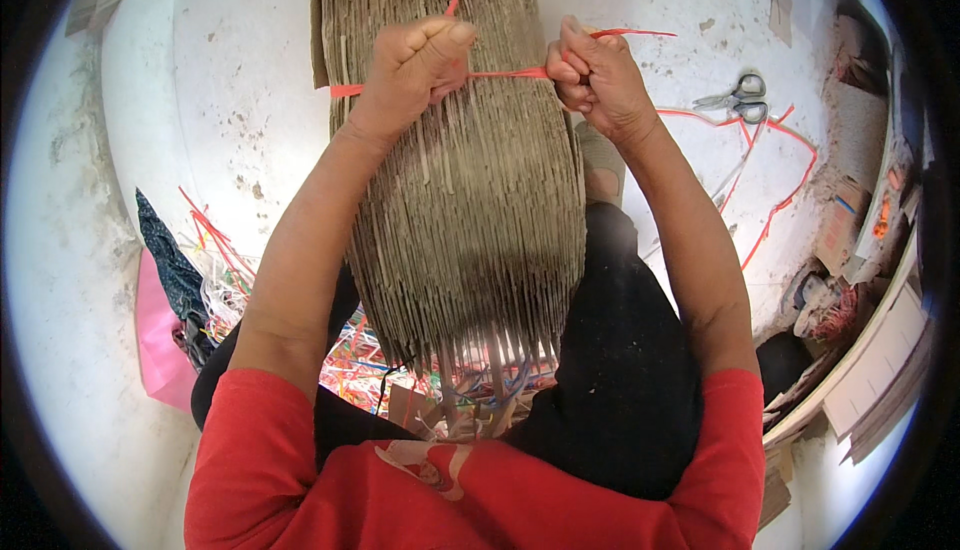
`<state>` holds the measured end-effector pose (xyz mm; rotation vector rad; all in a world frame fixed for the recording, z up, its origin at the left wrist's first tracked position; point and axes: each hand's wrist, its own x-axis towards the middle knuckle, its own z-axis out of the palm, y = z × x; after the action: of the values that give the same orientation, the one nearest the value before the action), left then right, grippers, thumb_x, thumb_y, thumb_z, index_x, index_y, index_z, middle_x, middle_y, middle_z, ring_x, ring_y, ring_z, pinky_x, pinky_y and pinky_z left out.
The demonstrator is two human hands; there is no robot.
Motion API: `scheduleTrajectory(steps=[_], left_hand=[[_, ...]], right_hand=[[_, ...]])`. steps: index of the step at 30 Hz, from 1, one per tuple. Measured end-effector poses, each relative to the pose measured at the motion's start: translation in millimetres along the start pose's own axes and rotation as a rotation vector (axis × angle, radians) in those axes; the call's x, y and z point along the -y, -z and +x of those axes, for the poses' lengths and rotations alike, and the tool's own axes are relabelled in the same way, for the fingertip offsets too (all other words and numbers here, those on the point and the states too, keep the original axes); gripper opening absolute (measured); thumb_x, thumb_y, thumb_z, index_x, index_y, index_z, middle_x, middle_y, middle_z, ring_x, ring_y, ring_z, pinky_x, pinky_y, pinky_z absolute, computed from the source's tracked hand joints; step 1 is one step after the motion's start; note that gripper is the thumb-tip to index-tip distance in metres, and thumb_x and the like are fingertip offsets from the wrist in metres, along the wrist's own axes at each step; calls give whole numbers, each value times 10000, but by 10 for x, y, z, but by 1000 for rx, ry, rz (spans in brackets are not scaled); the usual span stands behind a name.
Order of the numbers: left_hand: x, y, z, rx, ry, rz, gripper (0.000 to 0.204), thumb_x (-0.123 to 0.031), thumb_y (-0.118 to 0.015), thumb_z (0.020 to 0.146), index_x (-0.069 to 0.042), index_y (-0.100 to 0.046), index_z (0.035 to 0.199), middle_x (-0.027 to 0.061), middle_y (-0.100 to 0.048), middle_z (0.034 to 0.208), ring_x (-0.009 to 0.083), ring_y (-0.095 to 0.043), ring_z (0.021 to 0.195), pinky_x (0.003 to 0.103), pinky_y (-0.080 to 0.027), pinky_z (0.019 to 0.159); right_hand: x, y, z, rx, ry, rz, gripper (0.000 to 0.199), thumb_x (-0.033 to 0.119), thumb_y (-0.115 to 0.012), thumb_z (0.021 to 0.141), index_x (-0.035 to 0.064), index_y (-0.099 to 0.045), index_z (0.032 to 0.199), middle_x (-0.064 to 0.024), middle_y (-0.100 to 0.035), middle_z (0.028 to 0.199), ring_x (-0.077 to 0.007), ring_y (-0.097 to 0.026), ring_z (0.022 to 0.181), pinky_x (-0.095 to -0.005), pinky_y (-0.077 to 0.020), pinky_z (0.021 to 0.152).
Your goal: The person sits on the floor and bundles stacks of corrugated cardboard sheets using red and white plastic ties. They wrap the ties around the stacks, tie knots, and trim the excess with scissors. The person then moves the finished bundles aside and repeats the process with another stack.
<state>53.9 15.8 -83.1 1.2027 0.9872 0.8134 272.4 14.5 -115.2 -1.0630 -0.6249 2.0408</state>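
A tall stack of flat brown cardboard sheets (470,240) stands on edge between my legs, its many edges facing up. Across its upper part runs a red plastic strap (508,73), pulled straight between my hands. My left hand (420,65) is closed in a fist on the strap above the stack, and one length of strap rises from it toward the far edge. Just past the stack's right side, my right hand (595,75) is also closed round the strap, with a loose end sticking out to the right.
Scissors (745,100) with dark handles lie on the pale floor at the right, among loose red strap pieces (780,205). Many coloured strap scraps (375,360) lie under and beside my legs. A pink sheet (163,335) is at the left; cardboard pieces (880,370) line the right.
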Motion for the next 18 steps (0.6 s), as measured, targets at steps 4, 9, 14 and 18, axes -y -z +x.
scheduleTrajectory(steps=[4,9,14,18], left_hand=[[9,15,-10,-18,-4,-5,396,-235,-455,961,-73,-382,608,-12,-355,527,84,-313,444,240,-229,405],[12,29,-8,1,10,-58,386,-225,-442,964,-75,-394,611,-19,-366,528,84,-329,453,240,-243,412],[-115,-599,194,20,-680,619,319,-224,-469,949,-63,-496,675,6,-457,560,112,-451,492,245,-365,459],[-329,-1004,595,282,-423,473,303,-254,-576,880,-25,-545,685,77,-555,572,125,-517,470,275,-406,452]], right_hand=[[-12,15,17,-9,14,-18,504,332,-493,937,122,-320,513,5,-366,487,-66,-231,372,-223,-173,329],[-16,54,17,-20,-50,-55,478,327,-459,953,123,-299,551,2,-363,534,-60,-256,391,-213,-191,337],[-311,172,231,-108,54,3,415,354,-523,916,102,-453,594,-7,-435,546,-89,-341,393,-228,-237,345],[-136,279,72,42,68,126,231,273,-534,906,63,-512,813,-14,-500,685,-91,-413,514,-234,-300,428]])
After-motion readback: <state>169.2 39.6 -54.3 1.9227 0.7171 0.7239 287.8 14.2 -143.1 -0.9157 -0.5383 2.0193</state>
